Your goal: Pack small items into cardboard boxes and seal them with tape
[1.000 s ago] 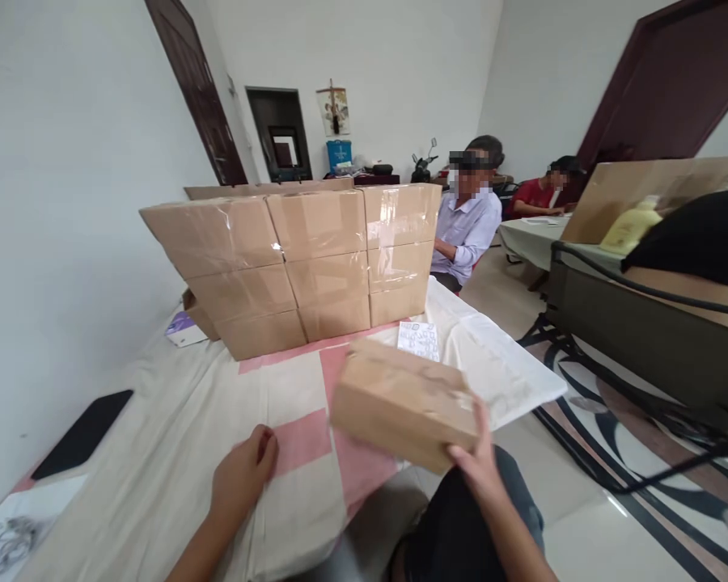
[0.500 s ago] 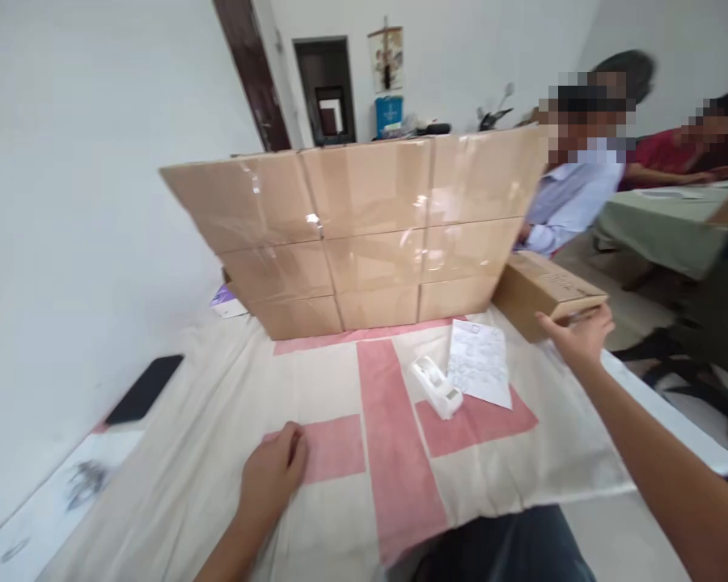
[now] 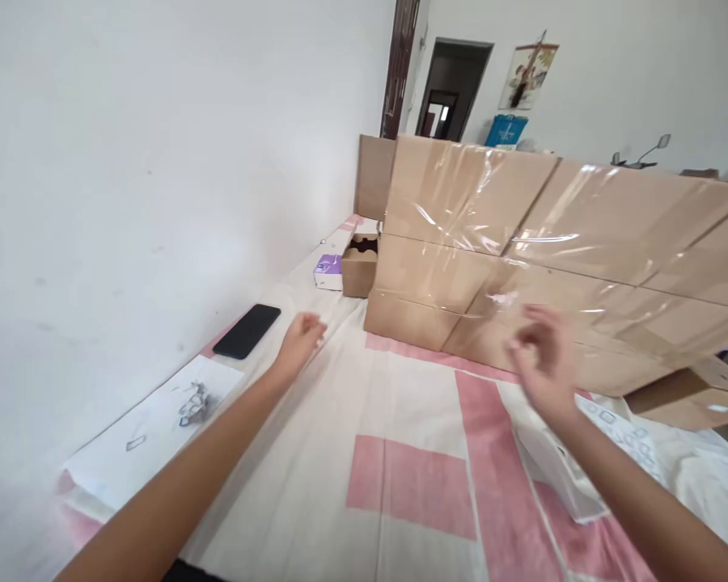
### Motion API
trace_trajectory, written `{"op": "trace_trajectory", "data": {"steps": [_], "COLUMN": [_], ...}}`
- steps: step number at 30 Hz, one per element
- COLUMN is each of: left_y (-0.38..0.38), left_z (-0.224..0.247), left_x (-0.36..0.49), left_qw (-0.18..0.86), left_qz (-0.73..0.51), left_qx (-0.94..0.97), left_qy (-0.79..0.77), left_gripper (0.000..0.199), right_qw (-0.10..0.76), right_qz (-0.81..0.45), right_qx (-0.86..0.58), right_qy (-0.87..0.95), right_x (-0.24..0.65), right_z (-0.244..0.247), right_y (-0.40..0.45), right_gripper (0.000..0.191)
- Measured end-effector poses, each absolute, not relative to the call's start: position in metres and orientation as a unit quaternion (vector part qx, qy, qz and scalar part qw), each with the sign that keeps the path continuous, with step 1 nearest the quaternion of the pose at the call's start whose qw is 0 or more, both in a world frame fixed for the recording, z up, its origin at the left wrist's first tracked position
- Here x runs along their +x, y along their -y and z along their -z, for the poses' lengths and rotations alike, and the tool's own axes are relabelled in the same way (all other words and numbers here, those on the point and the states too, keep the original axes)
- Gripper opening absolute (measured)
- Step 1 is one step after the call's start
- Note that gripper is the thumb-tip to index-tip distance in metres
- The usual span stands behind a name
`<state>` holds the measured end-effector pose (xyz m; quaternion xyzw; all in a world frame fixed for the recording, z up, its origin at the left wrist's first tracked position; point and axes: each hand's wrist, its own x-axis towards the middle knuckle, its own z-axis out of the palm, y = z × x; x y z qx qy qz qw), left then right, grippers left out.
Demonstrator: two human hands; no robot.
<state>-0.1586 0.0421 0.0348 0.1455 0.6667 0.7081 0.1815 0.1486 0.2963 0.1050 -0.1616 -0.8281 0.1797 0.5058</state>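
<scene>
My left hand (image 3: pixel 302 341) hovers over the cloth to the right of a black phone (image 3: pixel 247 331), its fingers loosely curled with gaps and nothing held. My right hand (image 3: pixel 544 354), blurred, is raised before a tall taped cardboard panel (image 3: pixel 437 267), fingers apart and holding nothing. Below the right wrist lies a white tape dispenser (image 3: pixel 561 469), partly hidden by the forearm. A marked paper sheet (image 3: pixel 628 436) shows beyond that forearm. An open cardboard box (image 3: pixel 359 273) and a purple and white box (image 3: pixel 328 272) stand left of the panel.
A pink and white cloth (image 3: pixel 412 485) covers the table. On the left, a paper (image 3: pixel 158 428) bears small metallic items (image 3: pixel 195 404). A white wall runs along the left side. Another cardboard box (image 3: pixel 697 396) sits at the right, beside the panel.
The view has swung left. My right hand has let go of the box at the right and come in front of the panel. My left hand has moved forward, nearer the phone.
</scene>
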Motion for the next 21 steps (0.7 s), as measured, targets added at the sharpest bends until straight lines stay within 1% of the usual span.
{"op": "trace_trajectory", "data": {"steps": [2,3,5,7,9,11,13,17,21], "left_y": [-0.077,-0.096,-0.13,-0.155,-0.17,-0.177,-0.178,-0.177,-0.16], "left_z": [-0.036,-0.036,-0.034,-0.029,-0.021,-0.01,0.002,0.015,0.009], "left_x": [-0.211,-0.233,-0.27,-0.295,-0.313,-0.325,-0.333,-0.337,-0.328], "left_qw": [0.168,0.164,0.177,0.193,0.2,0.199,0.199,0.212,0.204], "left_qz": [-0.73,-0.738,-0.75,-0.763,-0.775,-0.787,-0.798,-0.817,-0.829], "left_qx": [0.108,0.091,0.067,0.053,0.046,0.044,0.046,0.033,-0.011], "left_qy": [-0.654,-0.648,-0.634,-0.615,-0.598,-0.582,-0.567,-0.535,-0.521], "left_gripper": [0.041,0.046,0.045,0.041,0.038,0.036,0.034,0.032,0.03], "right_qw": [0.399,0.339,0.234,0.176,0.157,0.138,0.13,0.147,0.169], "right_qz": [-0.203,-0.22,-0.264,-0.281,-0.262,-0.253,-0.246,-0.208,-0.176], "right_qx": [-0.069,-0.057,-0.091,-0.164,-0.258,-0.338,-0.378,-0.389,-0.344], "right_qy": [0.892,0.913,0.931,0.929,0.917,0.896,0.883,0.885,0.907], "right_x": [0.067,0.026,-0.054,-0.127,-0.184,-0.222,-0.242,-0.246,-0.228], "right_z": [-0.108,-0.109,-0.11,-0.113,-0.114,-0.112,-0.107,-0.092,-0.086], "right_y": [-0.245,-0.225,-0.199,-0.193,-0.201,-0.215,-0.227,-0.232,-0.212], "right_gripper": [0.043,0.049,0.072,0.087,0.088,0.079,0.067,0.044,0.038]}}
